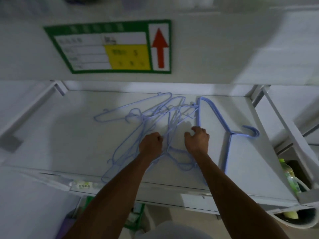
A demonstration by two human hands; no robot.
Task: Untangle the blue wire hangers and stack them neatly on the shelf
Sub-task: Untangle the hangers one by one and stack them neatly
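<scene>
A white shelf (69,144) fills the middle of the frame. Above it, at upper left, a green-bordered sign (110,47) shows a yellow patch and a red arrow pointing up; its writing is too blurred to read.

At the centre of the shelf lies a tangle of blue hangers (146,119), its wires crossing each other and reaching from the back edge to the front edge. The left hand (151,143) is at the lower middle of the tangle, closed in a fist around several wires.

Just to its right, the right hand (196,140) has its fingers curled and its thumb out. It may be pinching a wire, but I cannot tell.

Right of that hand, a stack of hangers (230,133) lies flat with its hooks pointing right, touching the tangle at the back.

At lower right, a green-labelled bottle (288,175) sits beside the shelf.
</scene>
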